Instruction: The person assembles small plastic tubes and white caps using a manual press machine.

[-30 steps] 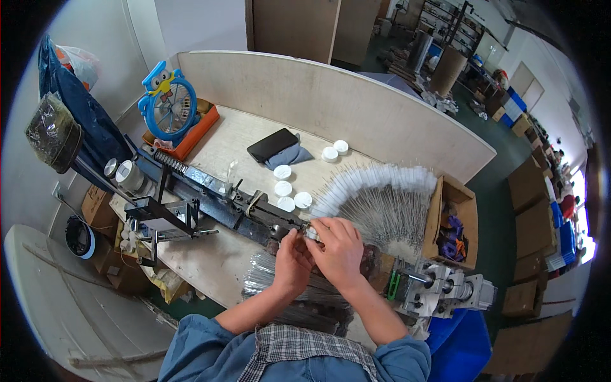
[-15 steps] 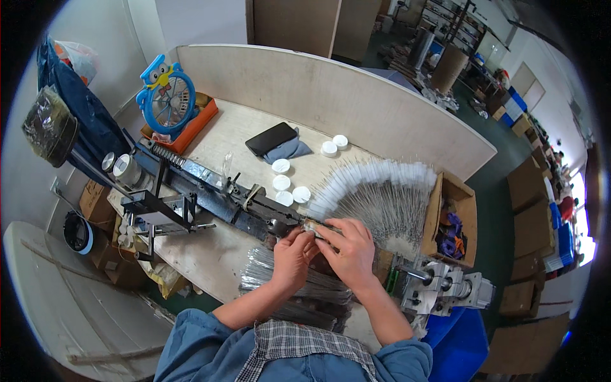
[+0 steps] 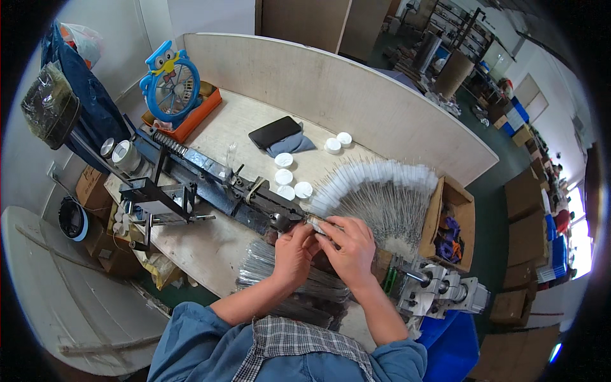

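Observation:
Both hands meet at the near end of a long dark metal bar fixture (image 3: 254,196). My left hand (image 3: 294,256) is pinched closed beside it, and what lies between its fingertips is hidden. Close against it, my right hand (image 3: 351,249) has bent fingers pinching a small white piece (image 3: 316,224), only partly visible. Past the right hand, a fan of thin wire stems (image 3: 398,207) with white ends (image 3: 375,173) spreads over the table. Under my wrists lie bundles of silvery wires (image 3: 258,264).
Round white pots (image 3: 284,160) and a black phone (image 3: 275,132) on a grey cloth lie behind the bar. A blue toy-shaped fan (image 3: 170,89) stands in an orange box (image 3: 198,118). At right are a cardboard box (image 3: 468,219) and a metal clamping machine (image 3: 439,290). A low partition (image 3: 331,76) edges the table.
The whole view has shifted slightly. Both hands stay at the end of the bar, with the fingers shifting only a little around the white piece.

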{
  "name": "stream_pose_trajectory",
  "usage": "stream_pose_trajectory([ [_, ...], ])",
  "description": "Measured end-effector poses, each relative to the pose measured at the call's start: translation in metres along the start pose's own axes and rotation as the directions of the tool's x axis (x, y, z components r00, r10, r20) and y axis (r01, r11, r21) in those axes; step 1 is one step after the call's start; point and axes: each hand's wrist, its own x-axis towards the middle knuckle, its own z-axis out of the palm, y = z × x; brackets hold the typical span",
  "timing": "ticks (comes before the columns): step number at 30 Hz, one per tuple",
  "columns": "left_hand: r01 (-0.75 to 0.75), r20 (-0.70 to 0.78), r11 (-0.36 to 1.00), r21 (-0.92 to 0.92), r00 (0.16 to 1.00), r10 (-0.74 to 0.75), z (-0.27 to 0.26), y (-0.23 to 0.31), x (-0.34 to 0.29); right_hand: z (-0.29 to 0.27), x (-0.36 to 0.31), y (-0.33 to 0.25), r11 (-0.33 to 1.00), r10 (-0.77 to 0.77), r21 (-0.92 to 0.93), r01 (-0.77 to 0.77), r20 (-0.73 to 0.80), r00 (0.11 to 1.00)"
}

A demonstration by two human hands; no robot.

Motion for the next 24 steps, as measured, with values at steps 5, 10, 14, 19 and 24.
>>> stream_pose_trajectory([
  [5, -0.002, 0.024, 1.0, -0.006, 1.0, 0.002, -0.004, -0.002, 0.002, 0.001, 0.005, -0.007, 1.0, 0.027, 0.011, -0.027, 0.017, 0.999],
  [10, -0.002, 0.021, 1.0, 0.0, 1.0, 0.002, 0.004, 0.003, -0.003, 0.001, 0.006, -0.007, 1.0, 0.012, 0.013, -0.012, 0.005, 1.0],
  [14, -0.013, 0.039, 1.0, 0.021, 0.999, 0.012, 0.0, -0.001, 0.001, 0.001, 0.004, -0.005, 0.999, 0.044, 0.007, -0.044, -0.021, 0.999],
  [19, -0.018, 0.057, 0.998, 0.054, 0.998, 0.015, -0.005, -0.002, 0.004, -0.011, 0.004, -0.008, 0.999, 0.033, -0.03, -0.034, -0.033, 0.999],
  [24, 0.049, 0.037, 0.997, -0.068, 0.998, -0.046, 0.001, 0.007, -0.003, -0.026, -0.006, 0.002, 0.989, 0.076, -0.131, -0.061, 0.116, 0.99],
])
